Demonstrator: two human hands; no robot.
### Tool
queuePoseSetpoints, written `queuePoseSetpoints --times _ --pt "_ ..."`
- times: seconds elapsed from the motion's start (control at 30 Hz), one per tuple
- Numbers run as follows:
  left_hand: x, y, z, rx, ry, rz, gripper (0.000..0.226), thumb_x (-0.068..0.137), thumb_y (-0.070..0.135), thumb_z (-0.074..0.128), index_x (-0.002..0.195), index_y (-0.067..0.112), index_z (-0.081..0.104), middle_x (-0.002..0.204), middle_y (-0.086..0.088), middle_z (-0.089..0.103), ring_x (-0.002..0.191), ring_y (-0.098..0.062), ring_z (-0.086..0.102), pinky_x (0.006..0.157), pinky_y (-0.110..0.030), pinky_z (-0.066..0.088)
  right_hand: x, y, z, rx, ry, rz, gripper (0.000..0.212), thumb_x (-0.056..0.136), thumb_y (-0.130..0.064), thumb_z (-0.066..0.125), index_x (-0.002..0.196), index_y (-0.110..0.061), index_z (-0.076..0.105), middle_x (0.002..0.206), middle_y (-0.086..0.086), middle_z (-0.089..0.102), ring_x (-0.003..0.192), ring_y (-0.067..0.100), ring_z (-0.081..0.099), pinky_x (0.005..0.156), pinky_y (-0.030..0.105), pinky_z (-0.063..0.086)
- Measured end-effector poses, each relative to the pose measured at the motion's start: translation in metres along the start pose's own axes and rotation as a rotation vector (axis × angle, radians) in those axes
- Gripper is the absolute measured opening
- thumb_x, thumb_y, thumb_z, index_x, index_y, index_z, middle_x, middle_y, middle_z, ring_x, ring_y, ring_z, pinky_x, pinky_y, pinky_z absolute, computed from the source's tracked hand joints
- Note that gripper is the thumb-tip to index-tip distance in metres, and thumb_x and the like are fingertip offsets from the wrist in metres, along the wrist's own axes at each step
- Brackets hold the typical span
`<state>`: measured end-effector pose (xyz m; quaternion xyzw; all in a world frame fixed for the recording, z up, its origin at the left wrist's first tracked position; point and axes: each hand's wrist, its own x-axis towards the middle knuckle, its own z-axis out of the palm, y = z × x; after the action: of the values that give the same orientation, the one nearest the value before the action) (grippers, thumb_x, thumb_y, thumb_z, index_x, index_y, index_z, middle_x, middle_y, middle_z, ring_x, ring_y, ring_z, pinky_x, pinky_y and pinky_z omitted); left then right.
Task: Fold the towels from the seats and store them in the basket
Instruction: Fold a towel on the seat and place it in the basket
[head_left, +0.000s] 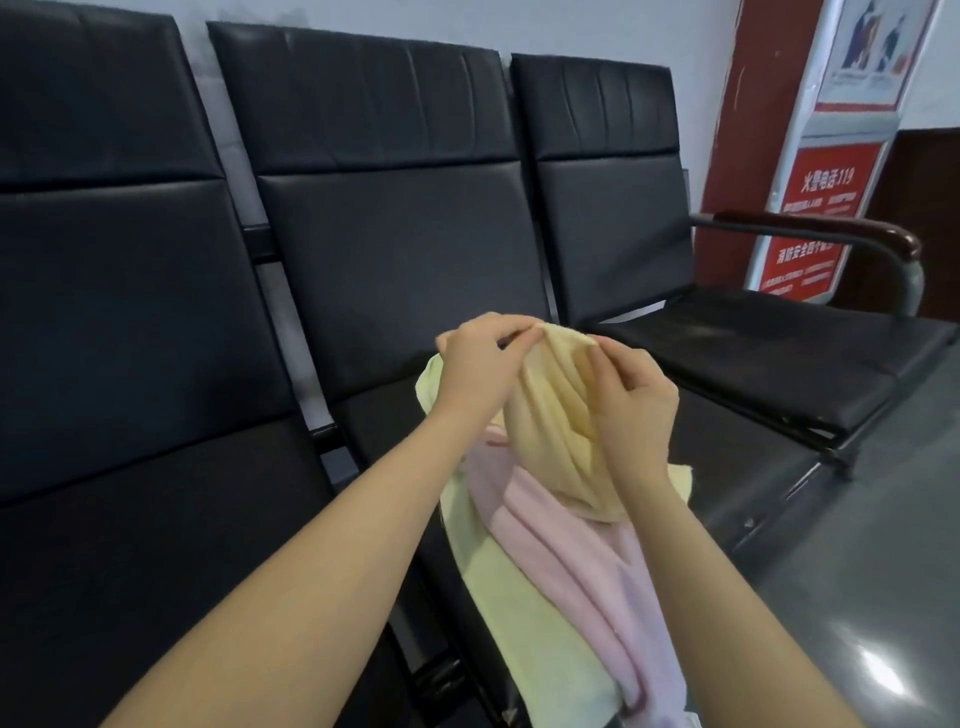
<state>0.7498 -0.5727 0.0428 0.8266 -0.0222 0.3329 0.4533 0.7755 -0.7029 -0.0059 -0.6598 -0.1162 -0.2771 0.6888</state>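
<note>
A cream-yellow towel (556, 415) hangs bunched in long folds above the middle seat (395, 415). My left hand (478, 369) pinches its top edge on the left. My right hand (631, 400) grips the same towel from the right side. Under it a pink towel (566, 561) lies crumpled across a pale yellow-green towel (493, 571), both on the middle seat. No basket is in view.
A row of three black padded seats runs along the wall, with a left seat (156, 519) and a right seat (769, 353) bearing nothing. A dark armrest (831, 234) ends the row. A red sign stand (815, 197) stands at the right. Grey floor (857, 597) lies at the lower right.
</note>
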Motion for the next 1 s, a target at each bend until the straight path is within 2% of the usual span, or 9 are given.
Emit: queuePoseSetpoints --times 0.1,0.2,0.27,0.4,0.47,0.53,0.73,0.87,1.0 --pt "0.009 0.021 -0.030 0.002 0.023 0.068 0.012 0.090 0.025 0.064 0.092 0.031 0.073 0.084 0.020 0.063 0.101 -0.007 0.057 0.105 -0.039 0.031 -0.002 -0.029 0.010 0.059 -0.004 -0.057 0.015 0.093 -0.011 0.060 0.100 -0.016 0.073 0.092 0.000 0.066 0.086 0.003 0.061 0.079 0.020 0.047" --pt "0.010 0.034 -0.067 -0.003 0.066 0.116 0.024 0.088 0.028 0.065 0.081 0.051 0.064 0.087 0.010 0.068 0.101 -0.011 0.058 0.101 -0.047 0.037 -0.007 -0.060 0.023 0.050 -0.033 -0.150 0.017 0.093 -0.011 0.060 0.102 -0.017 0.073 0.089 -0.002 0.063 0.079 -0.003 0.057 0.074 0.013 0.043" --pt "0.005 0.043 -0.097 0.011 0.100 0.128 0.023 0.088 0.030 0.066 0.081 0.052 0.063 0.088 0.011 0.068 0.101 -0.010 0.059 0.100 -0.048 0.038 -0.015 -0.083 0.035 0.051 -0.056 -0.201 0.018 0.093 -0.010 0.060 0.103 -0.016 0.073 0.088 -0.003 0.062 0.079 -0.003 0.057 0.074 0.014 0.043" --pt "-0.013 0.056 -0.159 -0.003 0.190 0.143 0.011 0.086 0.028 0.068 0.090 0.037 0.072 0.090 0.014 0.069 0.098 -0.004 0.061 0.098 -0.043 0.043 -0.041 -0.126 0.063 0.063 -0.095 -0.346 0.020 0.091 -0.008 0.060 0.102 -0.018 0.074 0.084 -0.009 0.059 0.080 0.002 0.057 0.084 0.037 0.048" --pt "-0.028 0.060 -0.191 -0.014 0.248 0.121 0.016 0.086 0.029 0.069 0.085 0.045 0.070 0.090 0.018 0.069 0.102 -0.006 0.060 0.099 -0.041 0.043 -0.060 -0.143 0.077 0.051 -0.116 -0.416 0.019 0.090 -0.011 0.061 0.101 -0.021 0.073 0.083 -0.014 0.059 0.081 0.004 0.057 0.087 0.051 0.045" --pt "-0.049 0.063 -0.220 0.025 0.289 0.117 0.021 0.086 0.030 0.068 0.082 0.051 0.067 0.089 0.023 0.067 0.102 -0.004 0.058 0.101 -0.044 0.040 -0.082 -0.156 0.090 0.038 -0.153 -0.469 0.018 0.090 -0.011 0.062 0.100 -0.021 0.073 0.083 -0.018 0.058 0.082 0.003 0.056 0.085 0.053 0.044" --pt "-0.133 0.044 -0.293 0.193 0.345 0.079 0.024 0.089 0.031 0.064 0.088 0.055 0.062 0.088 0.015 0.066 0.101 -0.010 0.054 0.096 -0.051 0.039 -0.160 -0.171 0.118 0.042 -0.321 -0.543 0.021 0.089 -0.029 0.058 0.099 -0.019 0.074 0.081 -0.018 0.055 0.079 0.001 0.055 0.074 0.050 0.046" --pt "-0.186 0.025 -0.320 0.258 0.357 0.003 0.026 0.088 0.030 0.066 0.088 0.055 0.062 0.086 0.015 0.066 0.101 -0.010 0.054 0.096 -0.050 0.038 -0.210 -0.167 0.124 0.070 -0.543 -0.395 0.013 0.089 -0.022 0.065 0.097 -0.020 0.074 0.081 -0.012 0.059 0.078 0.008 0.059 0.076 0.043 0.049" --pt "-0.238 0.002 -0.338 0.347 0.282 -0.077 0.018 0.089 0.027 0.065 0.089 0.044 0.068 0.086 0.016 0.065 0.095 -0.007 0.056 0.096 -0.045 0.037 -0.248 -0.160 0.118 0.041 -0.836 -0.215 0.011 0.088 -0.018 0.067 0.094 -0.024 0.074 0.082 -0.006 0.064 0.081 0.009 0.061 0.075 0.024 0.048"
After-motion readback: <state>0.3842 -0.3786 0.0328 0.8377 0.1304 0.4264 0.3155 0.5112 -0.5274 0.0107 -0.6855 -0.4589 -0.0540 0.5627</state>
